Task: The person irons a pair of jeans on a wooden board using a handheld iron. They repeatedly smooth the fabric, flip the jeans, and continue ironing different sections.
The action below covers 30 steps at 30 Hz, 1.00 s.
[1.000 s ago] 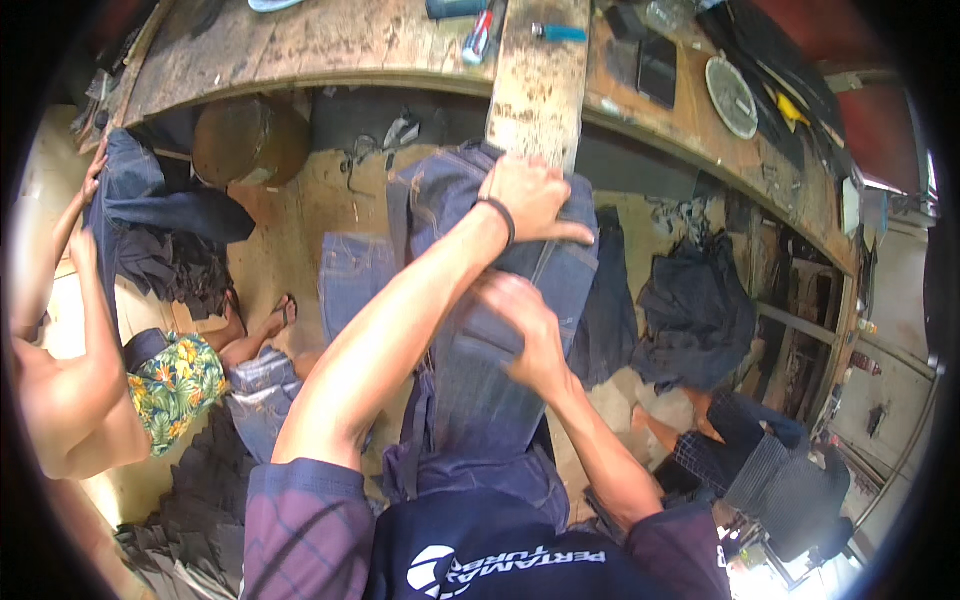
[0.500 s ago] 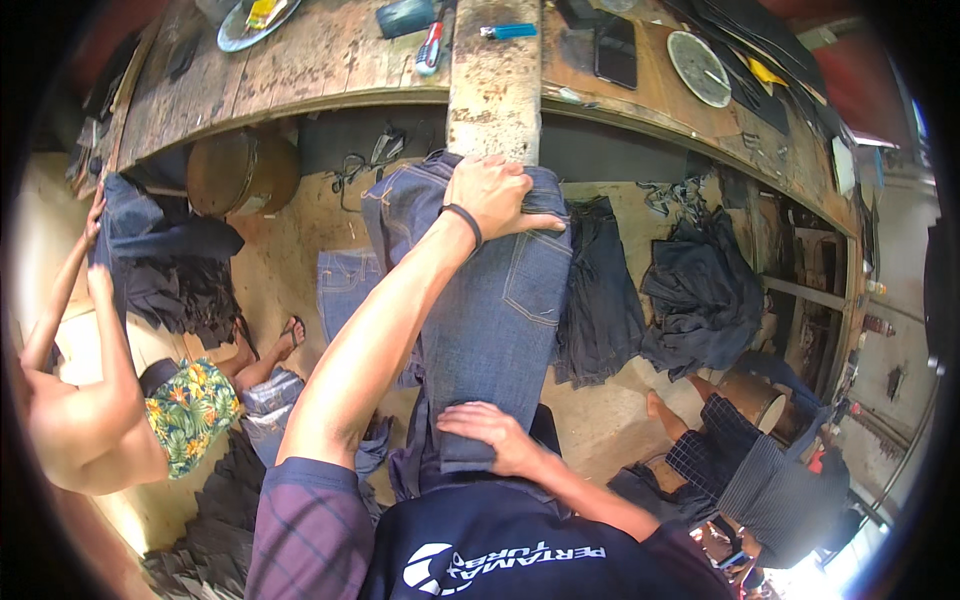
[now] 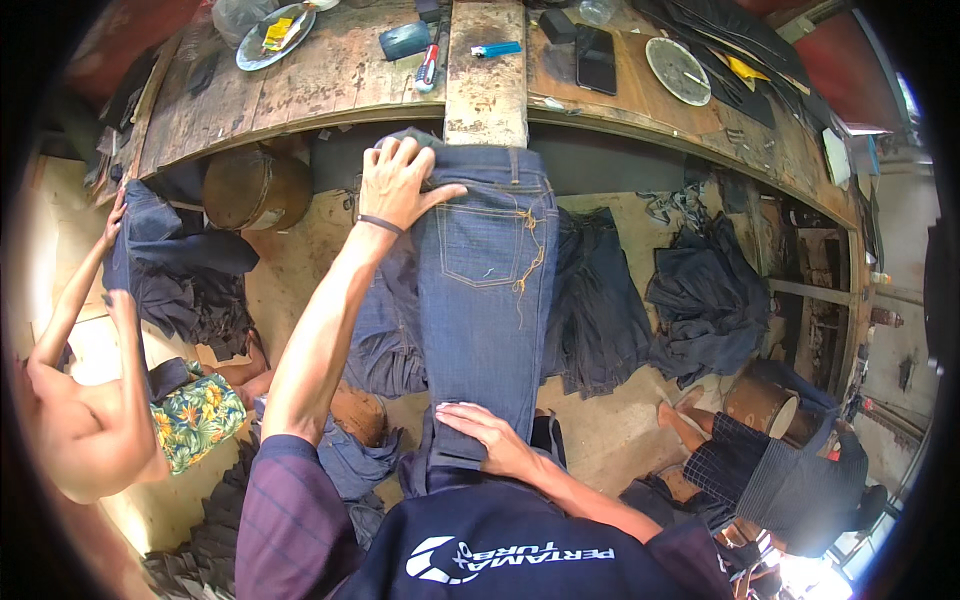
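Observation:
A pair of dark blue jeans (image 3: 478,330) is stretched over a narrow plank (image 3: 486,95) that runs toward me from the table. Its back pocket faces up, and loose orange thread (image 3: 534,255) trails along the pocket's right side. My left hand (image 3: 398,188) grips the waistband at its left edge, fingers curled over the denim and thumb pointing right. Lower down, close to my body, my right hand (image 3: 485,435) rests flat on the leg end with its fingers stretched out. The underside of the jeans is hidden.
On the table (image 3: 330,90) lie a screwdriver (image 3: 428,68), a blue lighter (image 3: 497,49), a phone (image 3: 596,60) and a round dish (image 3: 678,72). Denim piles (image 3: 710,300) cover parts of the floor. One person (image 3: 100,420) handles jeans at left; another (image 3: 790,480) sits at right.
My left hand has shifted left along the waistband. The jeans have turned on the plank, so the whole pocket and the loose orange thread now show. My right hand stays at the leg end.

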Available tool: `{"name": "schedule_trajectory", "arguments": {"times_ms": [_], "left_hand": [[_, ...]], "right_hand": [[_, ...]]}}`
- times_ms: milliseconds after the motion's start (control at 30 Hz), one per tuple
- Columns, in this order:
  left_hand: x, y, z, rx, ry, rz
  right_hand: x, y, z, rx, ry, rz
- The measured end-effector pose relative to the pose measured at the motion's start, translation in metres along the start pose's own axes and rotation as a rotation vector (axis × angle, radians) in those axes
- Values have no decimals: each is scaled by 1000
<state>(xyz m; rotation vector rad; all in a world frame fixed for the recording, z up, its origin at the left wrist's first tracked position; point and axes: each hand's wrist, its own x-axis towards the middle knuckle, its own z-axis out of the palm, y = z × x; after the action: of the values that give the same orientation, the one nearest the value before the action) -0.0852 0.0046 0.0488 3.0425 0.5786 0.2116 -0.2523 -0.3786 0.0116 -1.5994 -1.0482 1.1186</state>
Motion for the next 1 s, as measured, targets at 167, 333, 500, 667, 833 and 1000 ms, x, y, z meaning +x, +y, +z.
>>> {"name": "schedule_trajectory", "arguments": {"times_ms": [167,333,500,667,833,1000], "left_hand": [[-43,41,30,-303,3,260],[-36,51,65,-251,1,156],[-28,46,62,-326,-68,147],[-32,55,58,-243,-8,108],[-28,55,57,-258,-93,113],[-30,54,60,-224,3,134]], "right_hand": [[66,-4,-62,1,-285,-171],[122,-18,-108,-289,112,-338],[101,-2,-92,-35,-114,-154],[86,-7,-91,-207,24,-189],[90,-26,-105,-10,-171,-151],[97,-19,-108,-290,282,-218]]}}
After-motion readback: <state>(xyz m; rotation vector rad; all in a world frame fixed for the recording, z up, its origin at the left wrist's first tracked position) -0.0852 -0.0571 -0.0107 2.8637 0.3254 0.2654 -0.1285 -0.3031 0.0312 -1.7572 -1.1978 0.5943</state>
